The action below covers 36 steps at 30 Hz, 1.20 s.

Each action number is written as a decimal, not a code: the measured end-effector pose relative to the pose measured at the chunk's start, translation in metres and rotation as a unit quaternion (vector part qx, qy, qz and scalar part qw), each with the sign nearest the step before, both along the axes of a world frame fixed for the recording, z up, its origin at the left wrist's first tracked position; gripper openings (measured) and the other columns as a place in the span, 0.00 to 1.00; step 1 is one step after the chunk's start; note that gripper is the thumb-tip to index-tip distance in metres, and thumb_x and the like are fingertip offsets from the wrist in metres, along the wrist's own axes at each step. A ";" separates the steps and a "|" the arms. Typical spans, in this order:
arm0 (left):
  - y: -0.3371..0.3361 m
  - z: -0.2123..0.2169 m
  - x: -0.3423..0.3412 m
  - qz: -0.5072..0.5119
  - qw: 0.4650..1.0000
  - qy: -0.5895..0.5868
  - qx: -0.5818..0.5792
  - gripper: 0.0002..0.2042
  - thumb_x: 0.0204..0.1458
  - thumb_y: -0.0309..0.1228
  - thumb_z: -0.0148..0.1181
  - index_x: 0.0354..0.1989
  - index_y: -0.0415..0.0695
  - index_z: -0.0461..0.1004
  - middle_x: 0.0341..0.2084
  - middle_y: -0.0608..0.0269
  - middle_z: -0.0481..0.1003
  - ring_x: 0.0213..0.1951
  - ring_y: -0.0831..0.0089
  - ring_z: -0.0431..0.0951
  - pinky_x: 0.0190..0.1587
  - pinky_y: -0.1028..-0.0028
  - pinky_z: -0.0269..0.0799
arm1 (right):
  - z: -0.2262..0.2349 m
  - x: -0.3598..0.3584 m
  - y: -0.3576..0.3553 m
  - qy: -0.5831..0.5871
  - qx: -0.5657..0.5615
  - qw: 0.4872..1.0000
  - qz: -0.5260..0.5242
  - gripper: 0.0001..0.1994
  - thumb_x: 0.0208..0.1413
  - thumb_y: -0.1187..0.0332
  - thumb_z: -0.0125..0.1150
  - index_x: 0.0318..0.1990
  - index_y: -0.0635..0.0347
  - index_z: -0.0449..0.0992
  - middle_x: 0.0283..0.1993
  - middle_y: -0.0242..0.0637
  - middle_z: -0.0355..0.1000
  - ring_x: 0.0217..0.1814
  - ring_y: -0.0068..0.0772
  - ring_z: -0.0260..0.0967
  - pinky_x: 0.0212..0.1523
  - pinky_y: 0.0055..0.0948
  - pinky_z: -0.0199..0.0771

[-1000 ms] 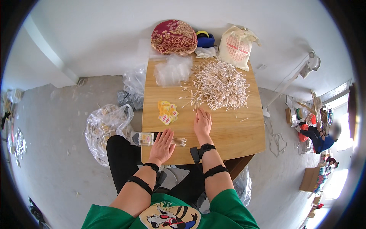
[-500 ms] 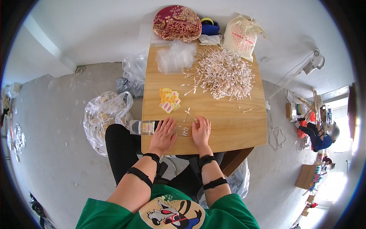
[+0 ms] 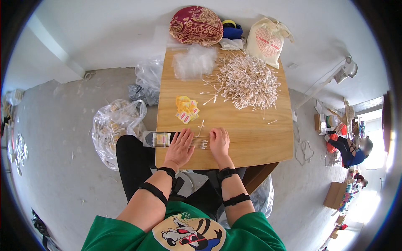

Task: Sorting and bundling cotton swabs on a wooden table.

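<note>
With both hands, left [image 3: 181, 144] and right [image 3: 219, 141], lying flat and open on the swabs [image 3: 200, 143] between them at the desk [image 3: 251, 138] edge, a nudge could probably roll some off

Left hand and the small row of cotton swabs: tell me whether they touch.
Touching. The head view shows the left hand lying flat on the row of cotton swabs, fingers overlapping them.
</note>
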<state>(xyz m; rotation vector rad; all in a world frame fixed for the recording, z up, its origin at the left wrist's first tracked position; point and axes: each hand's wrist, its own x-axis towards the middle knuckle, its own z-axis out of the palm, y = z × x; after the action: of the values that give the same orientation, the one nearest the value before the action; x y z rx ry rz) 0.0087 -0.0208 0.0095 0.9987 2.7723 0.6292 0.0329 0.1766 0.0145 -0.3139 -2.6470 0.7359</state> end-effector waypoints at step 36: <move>0.000 -0.003 0.000 -0.001 1.000 0.020 0.024 0.27 0.62 0.41 0.48 0.67 0.43 0.59 0.69 0.58 0.57 0.71 0.63 0.52 0.73 0.60 0.43 | 0.013 -0.004 -0.001 -0.149 -0.094 0.983 0.056 0.02 0.51 0.71 0.61 0.32 0.54 0.79 0.34 0.37 0.72 0.39 0.45 0.73 0.40 0.40 0.74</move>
<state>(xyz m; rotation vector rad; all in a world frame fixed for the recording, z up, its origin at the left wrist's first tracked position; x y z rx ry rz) 0.0086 -0.0212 0.0068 1.0341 2.8031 0.6854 0.0292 0.1753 0.0275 -0.3533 -2.8986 1.0524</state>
